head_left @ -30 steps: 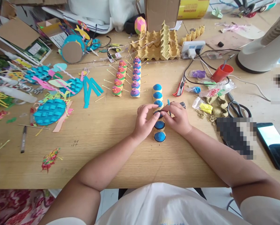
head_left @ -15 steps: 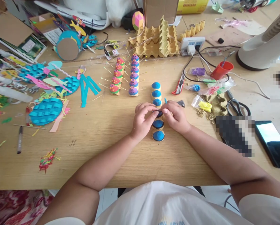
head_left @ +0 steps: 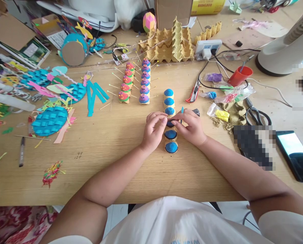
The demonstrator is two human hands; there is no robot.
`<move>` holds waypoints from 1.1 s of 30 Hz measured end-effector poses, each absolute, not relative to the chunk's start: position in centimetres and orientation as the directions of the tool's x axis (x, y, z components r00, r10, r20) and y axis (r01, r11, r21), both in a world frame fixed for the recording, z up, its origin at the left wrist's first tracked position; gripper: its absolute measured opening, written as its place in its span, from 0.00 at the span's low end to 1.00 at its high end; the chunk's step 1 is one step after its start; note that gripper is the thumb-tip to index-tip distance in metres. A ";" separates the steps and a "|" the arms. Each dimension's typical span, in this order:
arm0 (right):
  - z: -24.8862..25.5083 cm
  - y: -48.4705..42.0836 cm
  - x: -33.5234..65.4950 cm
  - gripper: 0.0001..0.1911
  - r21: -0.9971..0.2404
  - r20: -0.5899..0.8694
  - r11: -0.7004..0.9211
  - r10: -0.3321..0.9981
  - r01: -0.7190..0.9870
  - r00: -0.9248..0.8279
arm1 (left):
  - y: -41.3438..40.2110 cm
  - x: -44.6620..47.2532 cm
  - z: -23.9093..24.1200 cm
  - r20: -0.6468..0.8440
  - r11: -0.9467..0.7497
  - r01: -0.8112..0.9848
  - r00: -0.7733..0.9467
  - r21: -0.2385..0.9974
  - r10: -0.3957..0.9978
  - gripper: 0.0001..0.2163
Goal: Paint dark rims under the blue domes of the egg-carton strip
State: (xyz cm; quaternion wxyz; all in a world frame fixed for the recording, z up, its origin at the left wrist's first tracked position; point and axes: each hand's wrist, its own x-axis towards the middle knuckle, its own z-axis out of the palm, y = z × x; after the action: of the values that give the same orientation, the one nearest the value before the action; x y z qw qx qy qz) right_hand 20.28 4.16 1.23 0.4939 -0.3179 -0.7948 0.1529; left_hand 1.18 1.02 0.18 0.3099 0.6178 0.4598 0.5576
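A strip of egg carton cups [head_left: 171, 154] stands upright in front of me, its domes covered in blue clay [head_left: 171, 135]. Black clay edging rims the near domes, while the far ones show plain blue. My left hand [head_left: 154, 130] is closed in a pinch at the left of a middle dome, where a thin dark strip of clay [head_left: 170, 124] shows between the hands. On the dome's right side, my right hand [head_left: 191, 128] is closed around a thin blue stick-like tool [head_left: 182, 110], its tip pointing up. The fingertips partly hide that dome.
Two finished caterpillars, one red and green [head_left: 125, 88], one purple [head_left: 144, 89], stand beyond with pins sticking out. A red utility knife [head_left: 194, 91], scissors [head_left: 255, 113], bagged yellow clay [head_left: 221, 115] and a phone [head_left: 296, 156] lie right. Woven blue paper discs [head_left: 49, 121] lie left.
The blue tool in my right hand has tilted and shows more of its length. My left fingers have drawn closer together, and both hands stay at the same dome.
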 end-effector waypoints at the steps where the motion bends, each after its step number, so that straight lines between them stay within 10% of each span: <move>1: 1.3 4.2 20.3 0.10 -0.559 0.690 0.750 0.657 0.353 -0.304 | 1.0 1.2 0.2 0.403 -0.384 0.222 -0.042 0.896 0.914 0.19; 33: 1.5 4.3 20.0 0.26 -0.662 0.609 0.707 0.700 0.247 -0.372 | 0.9 1.3 0.5 0.495 -0.492 0.309 0.075 0.814 0.866 0.14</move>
State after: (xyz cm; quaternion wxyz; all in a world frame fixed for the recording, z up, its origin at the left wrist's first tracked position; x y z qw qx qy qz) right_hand 20.03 4.28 1.47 0.4739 -0.2987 -0.7932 0.2388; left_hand 1.34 0.86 0.51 0.2636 0.6840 0.4294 0.5274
